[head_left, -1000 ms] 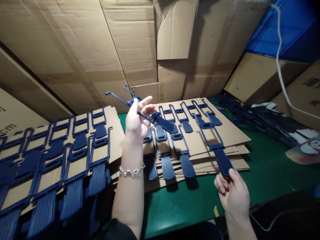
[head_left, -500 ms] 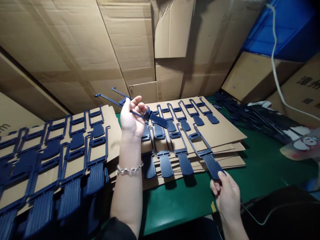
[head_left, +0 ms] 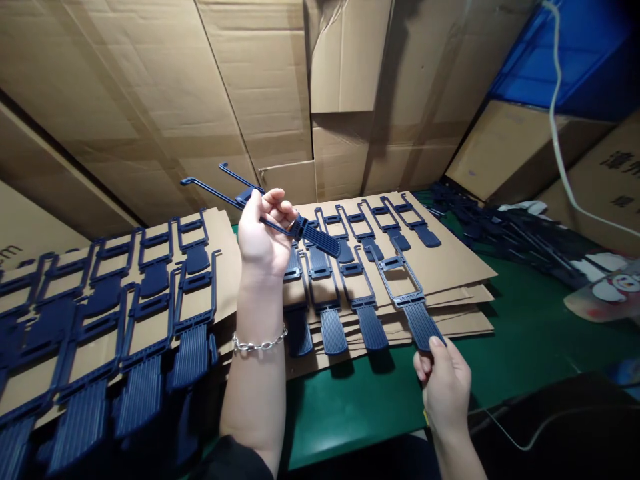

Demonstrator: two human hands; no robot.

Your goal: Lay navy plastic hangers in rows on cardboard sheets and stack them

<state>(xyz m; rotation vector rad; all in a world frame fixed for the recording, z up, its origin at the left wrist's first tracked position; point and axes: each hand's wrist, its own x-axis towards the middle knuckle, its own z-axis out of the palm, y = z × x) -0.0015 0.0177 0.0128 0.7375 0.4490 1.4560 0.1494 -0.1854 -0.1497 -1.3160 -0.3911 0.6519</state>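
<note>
My left hand [head_left: 265,237], raised over the cardboard, is closed around a dark blue plastic bracket [head_left: 320,239]. Its two hooked prongs point up to the left, and its ribbed tab slants down to the right. Lower right, my right hand [head_left: 447,383] pinches the ribbed tab end of another bracket [head_left: 421,323] between thumb and fingers. That bracket's open frame lies over the front right part of the cardboard sheets [head_left: 450,263]. Several like brackets [head_left: 369,327] lie in two rows on these sheets, tabs towards me; my left forearm hides some.
More brackets [head_left: 143,393] lie in rows on a cardboard stack at left. A heap of dark plastic parts [head_left: 505,230] lies at back right on the green table [head_left: 345,420]. Cardboard boxes [head_left: 265,80] wall the back; a white cable [head_left: 555,113] hangs at right.
My right hand has shifted slightly left, and its bracket has swung a little more upright. The prongs of the left-hand bracket have moved slightly up and left.
</note>
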